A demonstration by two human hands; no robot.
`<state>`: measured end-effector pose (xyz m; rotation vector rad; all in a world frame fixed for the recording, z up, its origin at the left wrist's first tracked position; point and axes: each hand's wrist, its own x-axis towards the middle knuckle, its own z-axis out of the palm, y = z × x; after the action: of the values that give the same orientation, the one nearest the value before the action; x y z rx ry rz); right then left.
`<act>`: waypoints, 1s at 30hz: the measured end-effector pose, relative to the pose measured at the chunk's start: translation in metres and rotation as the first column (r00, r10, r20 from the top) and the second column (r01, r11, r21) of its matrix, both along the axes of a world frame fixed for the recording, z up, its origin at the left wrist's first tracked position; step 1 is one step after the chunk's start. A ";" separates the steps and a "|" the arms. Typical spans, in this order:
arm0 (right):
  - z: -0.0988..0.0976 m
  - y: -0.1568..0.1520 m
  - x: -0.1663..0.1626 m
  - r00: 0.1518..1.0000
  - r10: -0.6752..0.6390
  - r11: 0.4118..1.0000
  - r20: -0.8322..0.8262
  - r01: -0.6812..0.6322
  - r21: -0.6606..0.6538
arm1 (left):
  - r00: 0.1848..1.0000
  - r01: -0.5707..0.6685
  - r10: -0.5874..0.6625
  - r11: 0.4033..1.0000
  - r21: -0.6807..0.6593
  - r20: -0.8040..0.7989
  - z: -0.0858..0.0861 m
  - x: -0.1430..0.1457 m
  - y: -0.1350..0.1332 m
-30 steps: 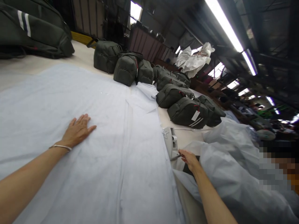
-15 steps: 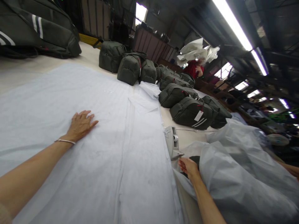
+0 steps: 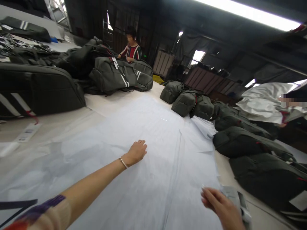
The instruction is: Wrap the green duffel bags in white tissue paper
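Observation:
A large pale blue-white sheet lies spread over the table. My left hand rests on its middle, palm down, fingers slightly curled, with a thin bracelet at the wrist. My right hand hovers near the sheet's right edge at the bottom of the view, blurred, fingers together and holding nothing I can make out. A white handheld device lies on the table just right of that hand.
Dark green bags line the right side, the far middle and the left, one with a white tag. A person in a striped top stands at the far end. Another person holds pale sheeting at right.
The view has swung left and up, showing more bags and a person at the far end. My left hand stayed on the sheet; my right hand lifted away from the plastic beside the device.

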<state>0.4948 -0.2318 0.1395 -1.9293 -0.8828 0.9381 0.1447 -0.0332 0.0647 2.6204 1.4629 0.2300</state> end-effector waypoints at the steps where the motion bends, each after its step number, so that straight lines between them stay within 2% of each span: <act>1: 0.004 0.032 -0.035 0.997 0.074 0.997 -0.028 -0.074 -0.009 | 1.000 0.024 -0.024 1.000 -0.007 0.000 -0.001 -0.008 -0.015; 4: 0.001 0.124 -0.124 0.931 0.322 0.944 -0.171 -0.330 -0.017 | 0.997 0.073 -0.073 0.997 -0.029 -0.002 -0.012 -0.026 -0.050; 6: -0.012 0.173 -0.161 0.891 0.400 0.905 -0.214 -0.421 -0.062 | 0.995 0.098 -0.098 0.995 -0.021 0.005 -0.023 -0.033 -0.062; 8: -0.032 0.208 -0.180 0.873 0.428 0.879 -0.233 -0.463 -0.118 | 0.994 0.109 -0.109 0.994 0.008 0.023 -0.037 -0.037 -0.067; 11: -0.061 0.237 -0.189 0.863 0.434 0.854 -0.260 -0.486 -0.187 | 0.993 0.095 -0.098 0.994 0.055 0.065 -0.058 -0.039 -0.070; 15: -0.080 0.250 -0.185 0.844 0.428 0.837 -0.323 -0.505 -0.210 | 0.994 0.057 -0.062 0.996 0.065 0.087 -0.067 -0.044 -0.070; 22: -0.087 0.245 -0.170 0.799 0.415 0.839 -0.436 -0.521 -0.156 | 0.993 0.082 -0.084 0.996 0.030 0.080 -0.056 -0.069 -0.060; 30: -0.093 0.240 -0.164 0.771 0.435 0.841 -0.466 -0.533 -0.097 | 0.990 0.133 -0.134 0.991 0.018 0.034 -0.058 -0.097 -0.051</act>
<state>0.3310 0.0082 0.0466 -1.5806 -1.0648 1.7680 0.0482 -0.0840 0.0071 2.6985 1.2737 0.2733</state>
